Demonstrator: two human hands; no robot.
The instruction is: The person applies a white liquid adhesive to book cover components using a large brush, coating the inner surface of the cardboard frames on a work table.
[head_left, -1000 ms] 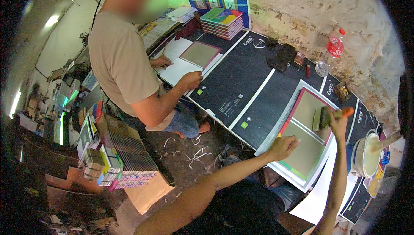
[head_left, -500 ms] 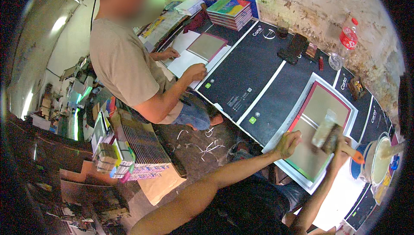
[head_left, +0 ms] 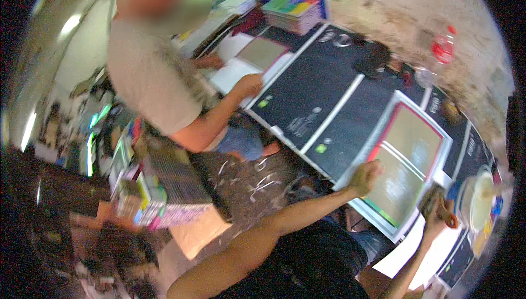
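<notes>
Black table point(head_left: 298, 88), right hand point(head_left: 436, 219) gripping brush point(head_left: 430, 198), long axis fore-and-aft, pointing away bristles-first, left hand point(head_left: 366, 179) blurred, fingers unclear

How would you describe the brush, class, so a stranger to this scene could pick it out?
Start at the long dark table and find the pale-bordered sheet with grey boards on its right part. Just beyond the sheet's lower right side, the person's right hand grips the brush. Its orange handle end sets it apart from the pale-rimmed bucket beside it.

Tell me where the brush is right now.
In the head view, the brush is at the right, in the right hand, between the grey boards and bucket.
</notes>
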